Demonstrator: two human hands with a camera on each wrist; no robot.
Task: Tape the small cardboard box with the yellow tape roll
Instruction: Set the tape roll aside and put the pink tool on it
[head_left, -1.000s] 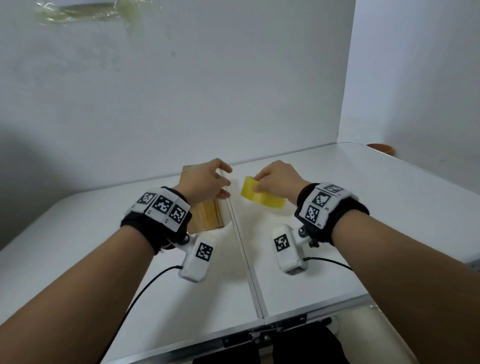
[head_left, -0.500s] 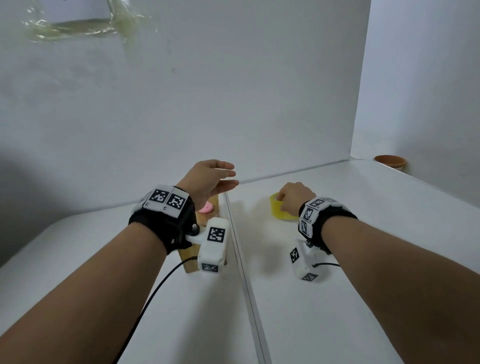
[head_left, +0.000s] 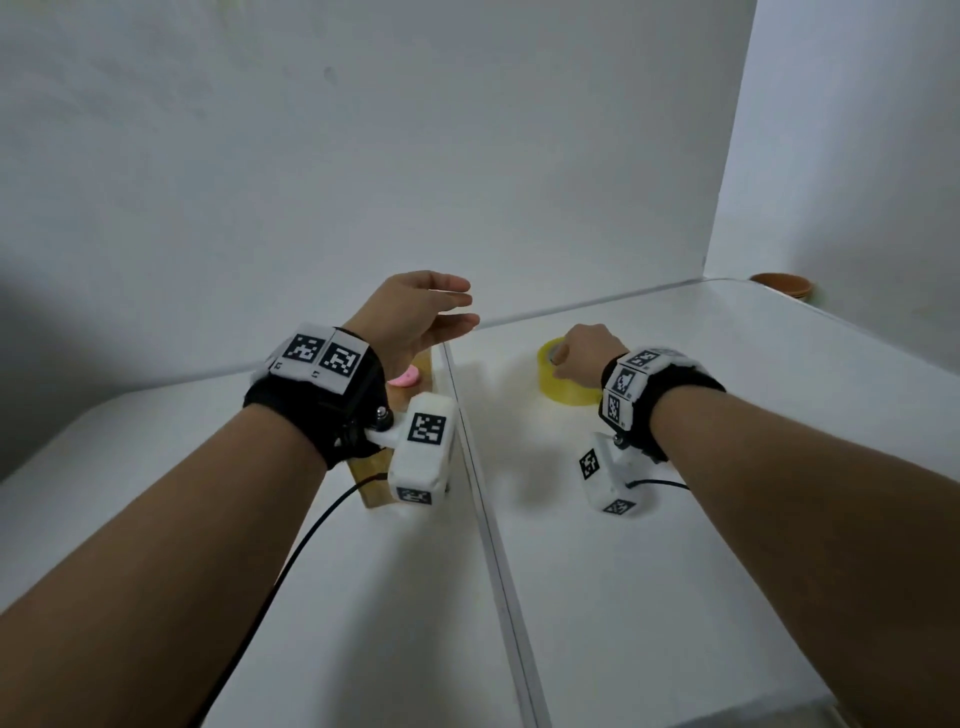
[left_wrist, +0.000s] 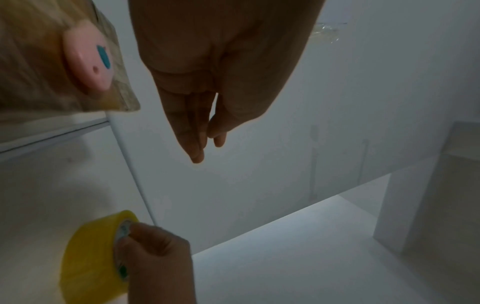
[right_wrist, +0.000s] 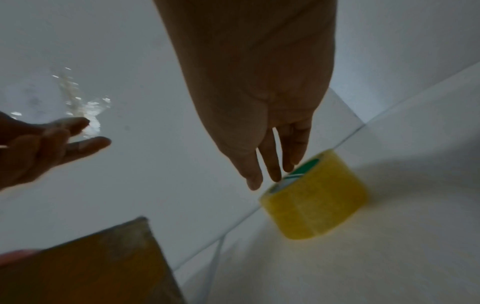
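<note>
The small cardboard box (head_left: 371, 484) lies on the white table (head_left: 675, 597) just left of the centre seam, mostly hidden under my left wrist. A small pink plastic tool (head_left: 404, 378) rests on its top. My left hand (head_left: 431, 306) hovers above the box's far end with straight fingers, holding nothing. The yellow tape roll (head_left: 563, 387) sits flat on the table right of the seam. My right hand (head_left: 582, 353) is over it, with nearly straight fingertips (right_wrist: 276, 174) touching the top rim of the roll (right_wrist: 314, 195). In the left wrist view, box (left_wrist: 31, 61) and pink tool (left_wrist: 87, 61) show beside the palm.
A white wall stands close behind the table, with a crumpled strip of clear tape (right_wrist: 78, 98) stuck on it. A brown bowl (head_left: 782, 285) sits at the far right corner. The metal seam (head_left: 488, 519) runs down the table between my hands.
My right hand lowered the yellow roll from the air onto the table right of the seam. My left hand lifted off the box and spread its fingers, uncovering the pink tool.
</note>
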